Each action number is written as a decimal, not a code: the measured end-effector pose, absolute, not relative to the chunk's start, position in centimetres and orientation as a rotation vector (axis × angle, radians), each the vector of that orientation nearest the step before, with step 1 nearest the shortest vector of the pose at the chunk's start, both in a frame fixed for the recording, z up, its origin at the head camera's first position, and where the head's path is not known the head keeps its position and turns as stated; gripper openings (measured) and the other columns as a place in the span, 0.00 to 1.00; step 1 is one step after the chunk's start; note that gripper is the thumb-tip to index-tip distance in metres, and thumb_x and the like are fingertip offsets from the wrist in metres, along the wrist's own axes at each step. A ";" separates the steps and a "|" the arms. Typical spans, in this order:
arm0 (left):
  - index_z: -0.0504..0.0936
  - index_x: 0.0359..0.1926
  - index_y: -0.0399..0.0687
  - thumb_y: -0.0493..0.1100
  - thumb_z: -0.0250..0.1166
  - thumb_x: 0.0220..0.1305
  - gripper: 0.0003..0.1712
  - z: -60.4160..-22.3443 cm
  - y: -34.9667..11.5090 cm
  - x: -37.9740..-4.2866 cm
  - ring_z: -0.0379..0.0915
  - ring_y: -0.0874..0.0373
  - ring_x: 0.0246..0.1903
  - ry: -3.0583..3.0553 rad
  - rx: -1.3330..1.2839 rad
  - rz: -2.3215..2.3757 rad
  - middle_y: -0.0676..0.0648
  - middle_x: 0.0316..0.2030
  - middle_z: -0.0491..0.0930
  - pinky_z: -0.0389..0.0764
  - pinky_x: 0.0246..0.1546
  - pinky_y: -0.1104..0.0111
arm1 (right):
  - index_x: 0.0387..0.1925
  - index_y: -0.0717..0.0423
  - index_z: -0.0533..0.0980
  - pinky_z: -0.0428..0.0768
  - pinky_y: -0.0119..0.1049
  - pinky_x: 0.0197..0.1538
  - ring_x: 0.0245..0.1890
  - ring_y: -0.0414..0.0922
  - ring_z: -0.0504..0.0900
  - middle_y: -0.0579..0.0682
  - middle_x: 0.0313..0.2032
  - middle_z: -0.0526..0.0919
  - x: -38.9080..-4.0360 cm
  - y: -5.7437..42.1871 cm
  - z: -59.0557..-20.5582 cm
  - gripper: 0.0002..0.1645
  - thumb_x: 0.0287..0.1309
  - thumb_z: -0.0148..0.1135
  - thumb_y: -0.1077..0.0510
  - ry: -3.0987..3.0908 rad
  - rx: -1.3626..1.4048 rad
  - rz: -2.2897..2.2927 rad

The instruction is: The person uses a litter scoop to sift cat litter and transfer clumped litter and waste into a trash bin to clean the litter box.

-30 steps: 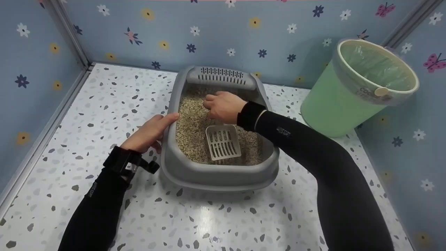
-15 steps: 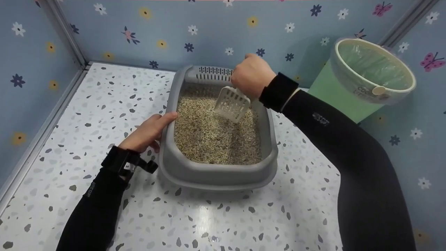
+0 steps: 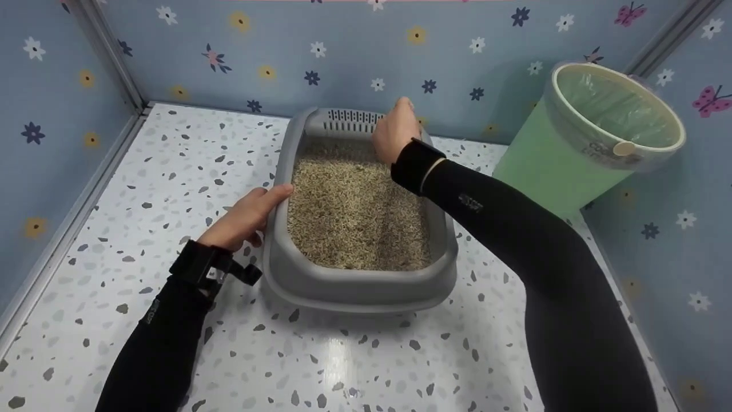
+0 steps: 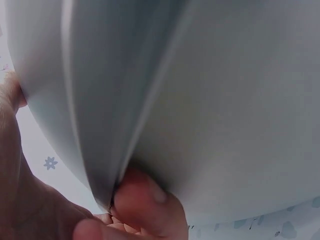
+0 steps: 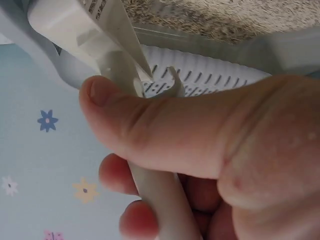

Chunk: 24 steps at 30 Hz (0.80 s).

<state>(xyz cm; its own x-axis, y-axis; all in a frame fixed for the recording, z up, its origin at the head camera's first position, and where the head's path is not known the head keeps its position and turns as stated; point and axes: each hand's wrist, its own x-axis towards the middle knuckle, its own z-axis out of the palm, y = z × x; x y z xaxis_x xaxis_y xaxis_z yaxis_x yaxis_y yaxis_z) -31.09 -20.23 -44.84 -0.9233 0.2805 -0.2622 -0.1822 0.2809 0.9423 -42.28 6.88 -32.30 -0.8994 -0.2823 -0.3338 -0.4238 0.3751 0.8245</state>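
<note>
A grey litter box [image 3: 360,289] stands on the speckled surface, with tan pellet litter [image 3: 343,212] spread inside. My left hand [image 3: 243,218] grips its left side, thumb up on the rim; in the left wrist view the fingers [image 4: 145,200] curl under the rim's outer lip. Over the far right part of the box, my right hand [image 3: 396,133] holds a litter scoop [image 5: 167,202] by its pale handle, thumb laid along it. The right wrist view shows part of the slotted scoop head beyond the thumb. From the head view, hand and wrist hide the scoop.
A green trash bin [image 3: 543,154] with a clear liner stands at the back right. Flower-patterned walls [image 3: 274,34] close in the back and both sides. The box's back wall has a raised slotted panel [image 3: 349,120].
My right hand lifted the scoop from the middle of the litter toward the far right, then shifted slightly left. The scoop head has gone out of the head view. The left hand stays put.
</note>
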 end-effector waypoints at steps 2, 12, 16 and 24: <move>0.75 0.47 0.42 0.79 0.55 0.78 0.41 -44.9 -20.3 -31.1 0.72 0.56 0.20 2.178 0.069 1.676 0.53 0.23 0.72 0.72 0.21 0.65 | 0.27 0.47 0.54 0.53 0.46 0.45 0.28 0.46 0.57 0.47 0.27 0.60 -42.9 7.0 -32.9 0.25 0.89 0.41 0.59 2.481 -0.595 1.549; 0.71 0.56 0.41 0.82 0.53 0.77 0.46 -44.9 -20.3 -30.9 0.73 0.52 0.25 2.220 0.044 1.631 0.47 0.33 0.74 0.75 0.26 0.62 | 0.23 0.50 0.57 0.59 0.41 0.38 0.27 0.45 0.60 0.46 0.23 0.61 -46.0 11.3 -32.1 0.27 0.84 0.48 0.65 2.633 -0.652 1.165; 0.71 0.56 0.42 0.82 0.52 0.77 0.46 -45.0 -20.3 -31.1 0.75 0.51 0.26 2.228 0.057 1.616 0.45 0.36 0.76 0.77 0.26 0.62 | 0.21 0.49 0.57 0.61 0.41 0.33 0.25 0.45 0.60 0.45 0.21 0.59 -46.2 12.6 -31.6 0.28 0.80 0.51 0.66 2.659 -0.719 1.066; 0.72 0.54 0.42 0.82 0.51 0.78 0.45 -45.1 -20.3 -31.1 0.79 0.50 0.27 2.251 0.075 1.607 0.41 0.40 0.78 0.78 0.24 0.63 | 0.23 0.48 0.58 0.72 0.45 0.31 0.25 0.45 0.61 0.44 0.22 0.59 -46.6 13.5 -32.2 0.25 0.68 0.63 0.62 2.673 -0.727 0.780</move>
<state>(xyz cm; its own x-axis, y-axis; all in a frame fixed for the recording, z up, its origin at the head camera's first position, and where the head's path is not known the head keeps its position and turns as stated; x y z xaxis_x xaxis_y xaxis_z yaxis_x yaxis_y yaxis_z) -31.11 -20.30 -45.07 -0.9292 0.2552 -0.2673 -0.1698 0.3474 0.9222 -46.65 13.46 -32.18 -0.8402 -0.3905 -0.3763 -0.5317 0.7301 0.4292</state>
